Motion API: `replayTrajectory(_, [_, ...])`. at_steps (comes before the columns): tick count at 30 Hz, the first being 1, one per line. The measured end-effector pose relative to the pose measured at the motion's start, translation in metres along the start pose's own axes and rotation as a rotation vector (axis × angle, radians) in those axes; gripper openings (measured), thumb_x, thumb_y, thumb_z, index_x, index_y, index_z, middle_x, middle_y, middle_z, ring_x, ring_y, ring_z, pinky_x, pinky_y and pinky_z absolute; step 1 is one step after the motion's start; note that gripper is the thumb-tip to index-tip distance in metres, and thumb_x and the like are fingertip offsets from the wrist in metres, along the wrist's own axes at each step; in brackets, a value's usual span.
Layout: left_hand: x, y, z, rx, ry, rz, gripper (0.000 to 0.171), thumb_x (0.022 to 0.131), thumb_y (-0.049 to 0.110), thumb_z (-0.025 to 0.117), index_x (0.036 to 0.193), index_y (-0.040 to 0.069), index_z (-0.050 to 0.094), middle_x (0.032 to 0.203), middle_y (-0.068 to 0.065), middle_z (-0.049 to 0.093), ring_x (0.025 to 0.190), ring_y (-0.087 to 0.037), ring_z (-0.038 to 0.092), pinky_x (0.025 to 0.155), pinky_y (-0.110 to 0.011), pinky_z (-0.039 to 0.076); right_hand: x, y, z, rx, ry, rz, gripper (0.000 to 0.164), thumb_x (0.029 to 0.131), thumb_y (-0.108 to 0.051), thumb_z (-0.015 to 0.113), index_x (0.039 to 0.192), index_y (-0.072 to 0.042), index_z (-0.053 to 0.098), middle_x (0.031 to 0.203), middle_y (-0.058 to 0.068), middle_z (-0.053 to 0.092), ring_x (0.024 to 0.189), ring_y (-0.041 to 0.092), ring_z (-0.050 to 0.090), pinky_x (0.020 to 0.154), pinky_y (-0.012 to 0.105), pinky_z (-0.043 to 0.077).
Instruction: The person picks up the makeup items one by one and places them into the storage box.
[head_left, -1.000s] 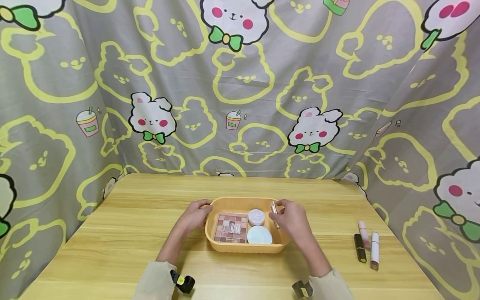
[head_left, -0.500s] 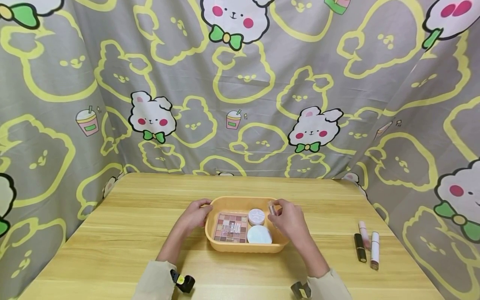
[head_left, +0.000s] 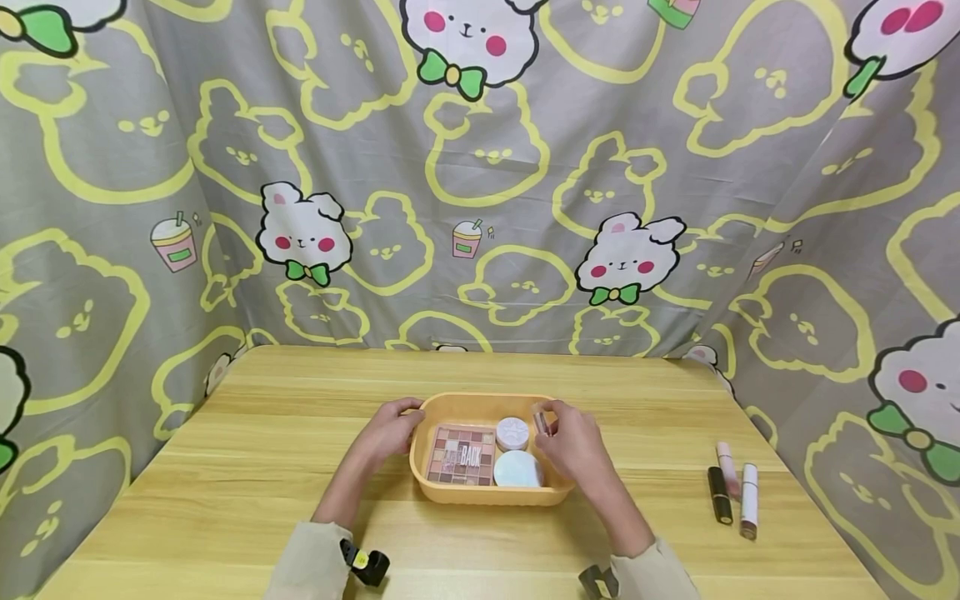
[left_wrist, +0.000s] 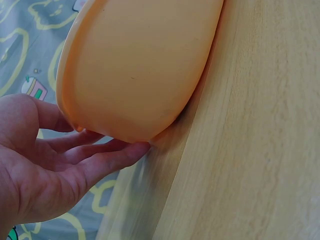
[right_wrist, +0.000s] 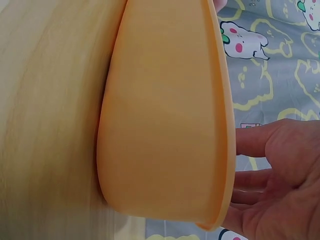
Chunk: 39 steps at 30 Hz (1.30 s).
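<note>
An orange plastic basket (head_left: 495, 497) sits on the table, holding an eyeshadow palette (head_left: 461, 457), a round white compact (head_left: 519, 470) and a smaller round case (head_left: 513, 434). My left hand (head_left: 386, 431) grips the basket's left end; in the left wrist view the thumb is at the rim and the fingers (left_wrist: 117, 159) press the outer wall. Over the basket's right end, my right hand (head_left: 577, 442) pinches a slim lip gloss tube (head_left: 540, 419), tilted inside the rim. The tube's lower part is hidden by the hand. In the right wrist view, the basket wall (right_wrist: 165, 115) hides the fingertips.
On the right of the wooden table (head_left: 247, 467) lie a black lipstick tube (head_left: 720, 496), a pink tube (head_left: 726, 467) and a white tube with a brown end (head_left: 749, 502). A patterned grey curtain (head_left: 480, 275) hangs around the table's back and sides.
My right hand has moved slightly left with the lip gloss tube, which now shows less above the fingers. My left hand and the basket have stayed put.
</note>
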<state>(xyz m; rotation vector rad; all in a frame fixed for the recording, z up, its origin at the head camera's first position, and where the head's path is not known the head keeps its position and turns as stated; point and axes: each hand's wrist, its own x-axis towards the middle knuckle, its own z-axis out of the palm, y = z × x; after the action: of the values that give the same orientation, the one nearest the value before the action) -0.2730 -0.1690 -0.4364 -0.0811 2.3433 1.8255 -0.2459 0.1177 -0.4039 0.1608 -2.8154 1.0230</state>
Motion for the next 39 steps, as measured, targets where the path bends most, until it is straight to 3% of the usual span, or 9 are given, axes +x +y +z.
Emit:
replayTrajectory(7, [0.000, 0.000, 0.000, 0.006, -0.003, 0.002, 0.035, 0.105, 0.015, 0.048, 0.134, -0.001, 0.059, 0.114, -0.022, 0.066, 0.097, -0.025, 0.068, 0.075, -0.038, 0.061, 0.000, 0.000, 0.004, 0.002, -0.016, -0.002, 0.043, 0.078, 0.001, 0.071, 0.121, -0.002, 0.068, 0.076, 0.005, 0.068, 0.064, 0.015, 0.058, 0.053, 0.026, 0.046])
replayTrajectory(17, [-0.001, 0.000, 0.000, 0.005, -0.004, 0.003, 0.034, 0.105, 0.016, 0.048, 0.133, -0.001, 0.060, 0.113, -0.022, 0.066, 0.096, -0.025, 0.068, 0.075, -0.038, 0.060, -0.001, -0.001, 0.008, -0.007, -0.028, 0.008, 0.046, 0.080, -0.001, 0.077, 0.124, -0.001, 0.065, 0.076, 0.005, 0.065, 0.066, 0.015, 0.058, 0.054, 0.026, 0.046])
replayTrajectory(39, [-0.003, 0.001, -0.001, 0.026, -0.006, 0.000, 0.037, 0.105, 0.017, 0.048, 0.136, -0.001, 0.058, 0.119, -0.022, 0.065, 0.100, -0.025, 0.068, 0.078, -0.039, 0.061, 0.000, 0.002, 0.017, -0.038, 0.061, -0.029, 0.044, 0.083, 0.000, 0.071, 0.126, 0.005, 0.063, 0.075, 0.009, 0.068, 0.061, 0.015, 0.059, 0.049, 0.026, 0.046])
